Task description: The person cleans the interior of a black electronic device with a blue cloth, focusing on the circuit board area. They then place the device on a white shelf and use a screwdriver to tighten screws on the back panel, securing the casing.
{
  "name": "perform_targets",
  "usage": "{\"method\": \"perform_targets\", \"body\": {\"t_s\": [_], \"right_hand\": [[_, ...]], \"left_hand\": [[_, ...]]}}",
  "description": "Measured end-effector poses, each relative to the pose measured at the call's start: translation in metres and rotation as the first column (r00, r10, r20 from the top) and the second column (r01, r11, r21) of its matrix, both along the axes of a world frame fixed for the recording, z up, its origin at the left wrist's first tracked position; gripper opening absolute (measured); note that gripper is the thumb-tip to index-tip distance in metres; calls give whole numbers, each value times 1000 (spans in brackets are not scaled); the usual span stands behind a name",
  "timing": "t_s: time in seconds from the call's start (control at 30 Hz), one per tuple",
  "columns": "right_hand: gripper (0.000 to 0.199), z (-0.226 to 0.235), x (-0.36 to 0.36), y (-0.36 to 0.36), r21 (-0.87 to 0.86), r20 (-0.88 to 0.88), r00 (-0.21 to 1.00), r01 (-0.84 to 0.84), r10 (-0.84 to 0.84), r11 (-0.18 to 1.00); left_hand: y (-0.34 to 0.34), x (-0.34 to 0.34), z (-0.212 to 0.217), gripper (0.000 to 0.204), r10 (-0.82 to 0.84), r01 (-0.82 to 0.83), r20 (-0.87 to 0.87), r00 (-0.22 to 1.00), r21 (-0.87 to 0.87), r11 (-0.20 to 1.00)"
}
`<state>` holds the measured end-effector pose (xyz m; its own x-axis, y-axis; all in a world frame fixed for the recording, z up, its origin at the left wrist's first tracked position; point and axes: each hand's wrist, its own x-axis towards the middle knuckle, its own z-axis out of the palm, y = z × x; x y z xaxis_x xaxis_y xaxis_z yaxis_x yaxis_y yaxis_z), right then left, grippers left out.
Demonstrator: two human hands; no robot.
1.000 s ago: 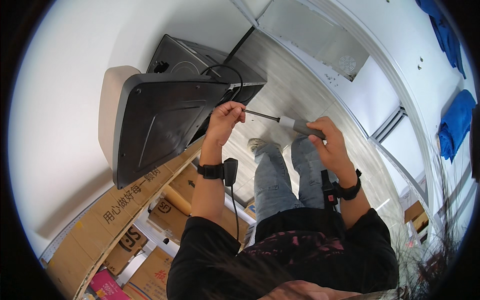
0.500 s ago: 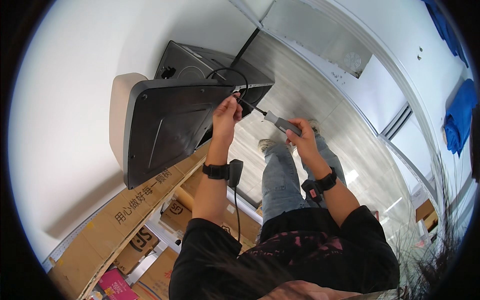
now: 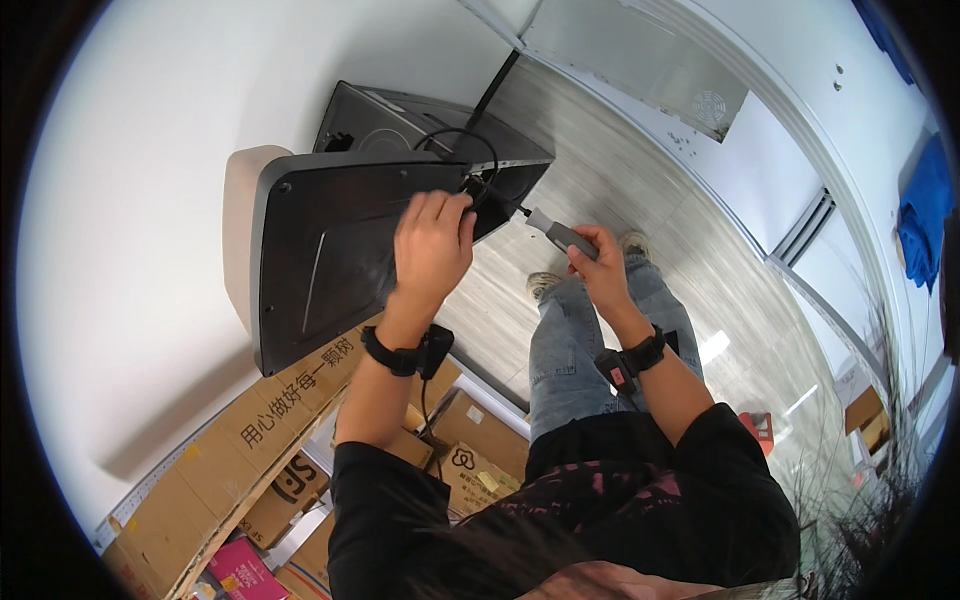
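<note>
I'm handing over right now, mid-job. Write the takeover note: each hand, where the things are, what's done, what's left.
Left hand: pressed on the right edge of the dark appliance panel, by the black cable loop.
Right hand: shut on the grey-handled screwdriver, tip aimed at the panel's upper right corner.
Panel leans against the white wall above cardboard boxes.
Done: driver lined up at the corner.
Left: whether the tip is seated is hidden, so check first.
</note>
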<state>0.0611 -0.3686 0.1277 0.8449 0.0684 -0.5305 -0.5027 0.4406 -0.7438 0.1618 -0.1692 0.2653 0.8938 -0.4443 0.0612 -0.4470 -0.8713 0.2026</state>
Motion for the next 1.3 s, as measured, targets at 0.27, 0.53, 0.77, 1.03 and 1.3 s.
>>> {"method": "perform_targets", "body": {"t_s": [0.27,0.53,0.77,1.03,1.3], "right_hand": [[26,2,-3,19,-50,61,997,57,-54,997],[26,-5,-5,36,-171,111,990,104,-86,980],[28,15,7,33,-277,161,986,84,-40,957],[36,37,7,32,-455,252,968,99,21,885],[40,29,5,38,-72,-51,989,134,-137,988]], "left_hand": [[-26,57,11,25,-100,20,57,993,771,637],[-31,84,1,13,20,110,-127,992,921,374],[-27,88,-2,25,58,88,-127,990,893,442],[-22,86,-15,24,77,34,-85,993,858,512],[-18,81,-19,21,-13,28,-24,1000,855,519]]}}
